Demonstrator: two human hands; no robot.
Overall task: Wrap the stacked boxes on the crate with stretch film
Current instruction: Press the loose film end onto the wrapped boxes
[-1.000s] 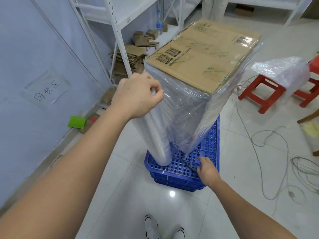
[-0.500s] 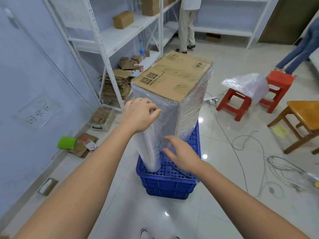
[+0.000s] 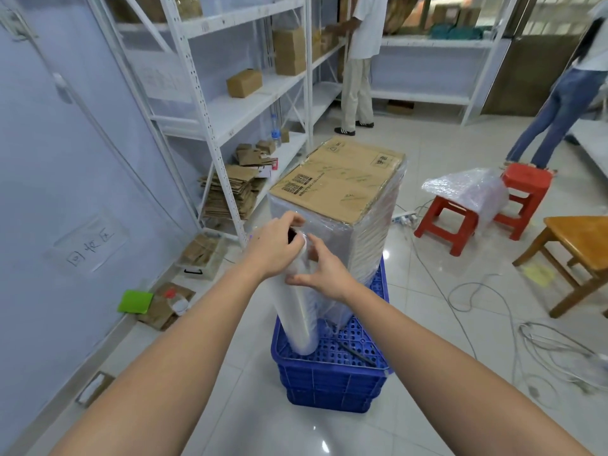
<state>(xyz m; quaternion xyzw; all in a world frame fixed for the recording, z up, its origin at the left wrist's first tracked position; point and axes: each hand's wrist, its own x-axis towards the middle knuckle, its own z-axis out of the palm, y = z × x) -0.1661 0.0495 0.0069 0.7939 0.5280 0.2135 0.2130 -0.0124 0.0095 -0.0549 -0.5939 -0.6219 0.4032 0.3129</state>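
Observation:
A stack of cardboard boxes (image 3: 342,179), its sides covered in clear film, stands on a blue perforated crate (image 3: 332,380). A roll of stretch film (image 3: 297,311) stands upright on the crate's near left corner, leaning against the stack. My left hand (image 3: 274,246) grips the roll's top end, fingers curled over the core opening. My right hand (image 3: 324,274) holds the roll's upper part from the right, thumb and fingers around it. A thin dark object (image 3: 355,352) lies on the crate's grid beside the roll.
White metal shelving (image 3: 230,103) with boxes and flattened cardboard runs along the left. Two red stools (image 3: 450,222), one under bubble wrap, and a wooden stool (image 3: 579,251) stand to the right. Cables (image 3: 493,324) trail over the tiled floor. Two people stand at the back.
My right hand rose from the crate's front edge to the upper part of the roll. The view pulled back and up. My left hand stayed on the roll's top.

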